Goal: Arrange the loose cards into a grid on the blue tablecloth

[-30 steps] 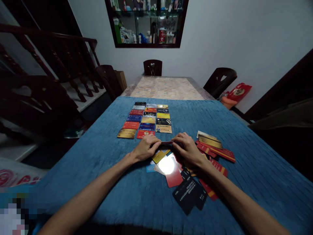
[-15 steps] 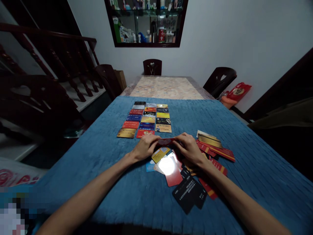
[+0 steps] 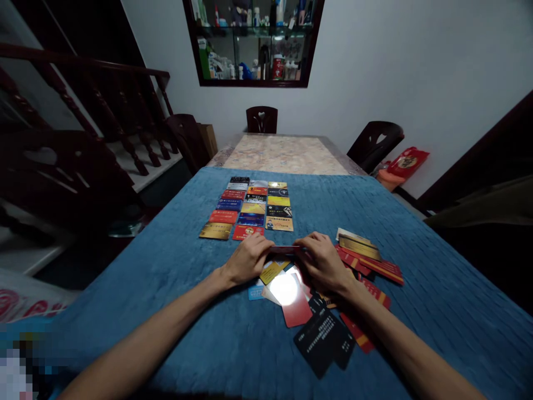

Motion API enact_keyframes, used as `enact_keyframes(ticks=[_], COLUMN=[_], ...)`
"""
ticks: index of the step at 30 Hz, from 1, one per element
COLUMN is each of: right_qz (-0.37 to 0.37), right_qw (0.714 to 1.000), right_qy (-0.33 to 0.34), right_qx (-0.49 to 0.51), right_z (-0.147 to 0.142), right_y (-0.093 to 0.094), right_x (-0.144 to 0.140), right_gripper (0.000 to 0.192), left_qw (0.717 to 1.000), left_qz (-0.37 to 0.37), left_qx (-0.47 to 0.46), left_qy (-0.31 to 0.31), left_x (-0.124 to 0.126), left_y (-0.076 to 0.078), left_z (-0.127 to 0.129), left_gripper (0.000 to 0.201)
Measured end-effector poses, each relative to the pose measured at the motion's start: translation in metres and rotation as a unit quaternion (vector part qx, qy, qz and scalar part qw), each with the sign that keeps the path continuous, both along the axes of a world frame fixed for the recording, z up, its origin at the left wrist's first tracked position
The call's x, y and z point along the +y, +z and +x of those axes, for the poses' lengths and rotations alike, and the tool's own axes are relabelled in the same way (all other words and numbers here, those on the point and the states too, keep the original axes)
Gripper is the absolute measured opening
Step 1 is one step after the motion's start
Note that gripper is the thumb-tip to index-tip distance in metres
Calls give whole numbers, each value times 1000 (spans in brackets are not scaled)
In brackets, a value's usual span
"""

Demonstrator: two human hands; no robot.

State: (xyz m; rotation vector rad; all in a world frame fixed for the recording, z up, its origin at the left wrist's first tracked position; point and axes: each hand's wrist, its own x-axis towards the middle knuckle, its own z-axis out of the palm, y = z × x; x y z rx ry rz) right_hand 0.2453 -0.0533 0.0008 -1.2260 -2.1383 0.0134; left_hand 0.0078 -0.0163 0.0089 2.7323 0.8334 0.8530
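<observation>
Your left hand (image 3: 249,259) and your right hand (image 3: 322,261) meet over the middle of the tabletop (image 3: 416,289), which is covered by a blue cloth, and together they hold a thin red card (image 3: 283,250) by its two short ends. The card lies nearly flat and edge-on to you, lifted just above the cloth; the fingers of each hand are closed narrowly on its end. Right under and just behind your hands, toward the near edge, a loose heap of cards (image 3: 291,291) lies overlapping: a yellow one, a pale one catching glare, a red one, and black cards (image 3: 322,340) nearest you. To the right of your right hand, more loose cards in red and gold (image 3: 366,255) fan out toward the right edge. Beyond your hands, toward the far edge, a grid of cards (image 3: 250,208) is laid in three neat columns, close together. Past the cloth, the bare patterned tabletop runs on to dark chairs (image 3: 261,119) at the far end.
</observation>
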Motion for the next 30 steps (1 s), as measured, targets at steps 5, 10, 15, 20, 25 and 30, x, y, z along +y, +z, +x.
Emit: enact_keyframes(ticks=[5, 10, 15, 20, 25, 30], right_qz=[43, 60, 50, 75, 104, 120], right_qw=[999, 998, 998, 994, 986, 984], right_qy=[-3, -2, -9, -22, -47, -57], right_qx=[-9, -20, -32, -74, -121, -120], right_z=[-2, -4, -4, -7, -13, -17], right_y=[-1, -2, 0, 2, 5, 7], right_x=[2, 4, 6, 7, 7, 7], right_gripper=[22, 24, 23, 27, 34, 37], left_qw=[1000, 998, 995, 994, 992, 991], left_qz=[11, 19, 13, 18, 19, 14], left_qx=[-15, -59, -86, -102, -118, -126], left_qy=[8, 31, 42, 45, 42, 41], left_x=[4, 7, 9, 12, 12, 13], left_y=[-2, -6, -9, -11, -11, -10], left_z=[-2, -2, 0, 2, 2, 3], left_gripper=[22, 26, 27, 26, 25, 27])
